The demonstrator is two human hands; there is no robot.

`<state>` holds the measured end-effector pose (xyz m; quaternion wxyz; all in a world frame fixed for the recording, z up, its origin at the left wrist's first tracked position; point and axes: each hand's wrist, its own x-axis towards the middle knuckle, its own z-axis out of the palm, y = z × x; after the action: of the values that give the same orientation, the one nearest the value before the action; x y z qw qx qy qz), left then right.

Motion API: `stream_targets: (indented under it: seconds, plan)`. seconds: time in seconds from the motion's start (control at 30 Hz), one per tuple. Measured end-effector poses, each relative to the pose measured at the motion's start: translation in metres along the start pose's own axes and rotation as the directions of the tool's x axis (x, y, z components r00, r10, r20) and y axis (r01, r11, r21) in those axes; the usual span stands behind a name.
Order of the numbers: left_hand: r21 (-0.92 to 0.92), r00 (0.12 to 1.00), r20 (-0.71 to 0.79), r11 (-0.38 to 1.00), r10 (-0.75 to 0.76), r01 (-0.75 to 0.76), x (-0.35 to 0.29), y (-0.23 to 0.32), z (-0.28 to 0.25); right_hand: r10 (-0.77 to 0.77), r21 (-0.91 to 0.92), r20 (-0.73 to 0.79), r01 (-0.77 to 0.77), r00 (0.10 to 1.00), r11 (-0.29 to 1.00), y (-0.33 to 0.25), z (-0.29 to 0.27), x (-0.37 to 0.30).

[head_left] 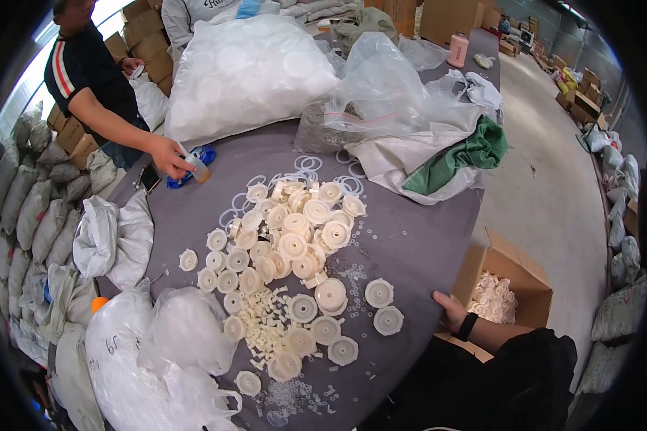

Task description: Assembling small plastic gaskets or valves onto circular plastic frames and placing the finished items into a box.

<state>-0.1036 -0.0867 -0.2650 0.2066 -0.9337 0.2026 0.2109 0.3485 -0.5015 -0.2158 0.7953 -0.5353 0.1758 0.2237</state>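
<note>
My right hand [451, 312] is at the right edge of the grey-covered table [424, 248], with a dark band round the wrist. Most of its fingers are hidden, so I cannot tell whether it grips the edge. My left hand is out of view. On the table lies a heap of round cream plastic caps [293, 246] with notched rims. Small pale yellow plastic pieces [262, 316] are piled in front of it. Loose white rings [308, 164] lie behind the heap, and tiny clear rings [291, 399] are scattered near the front.
An open cardboard box [528, 276] of cream parts stands right of my hand. A large bag of white parts [248, 75] and clear bags [381, 79] fill the far side. White bags [133, 359] lie front left. Another person's hand [171, 158] holds a small translucent container [196, 168].
</note>
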Motion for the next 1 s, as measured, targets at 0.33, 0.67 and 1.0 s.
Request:
stream_targets:
  seconds: [0.33, 0.67, 1.0]
  plan:
    - [-0.885, 0.758, -0.084, 0.398, -0.647, 0.242, 0.041, -0.046, -0.197, -0.205, 0.07, 0.114, 0.198, 0.972, 0.978, 0.01, 0.007, 0.011]
    - [-0.98, 0.678, 0.2, -0.131, -0.707, 0.152, 0.048, -0.067, -0.193, -0.209, 0.096, 0.155, 0.196, 0.965, 0.976, 0.004, 0.009, 0.003]
    - [-0.801, 0.738, -0.109, 0.499, -0.665, 0.331, 0.055, -0.041, -0.224, -0.331, 0.043, 0.099, 0.328, 0.939, 0.944, 0.037, -0.012, 0.003]
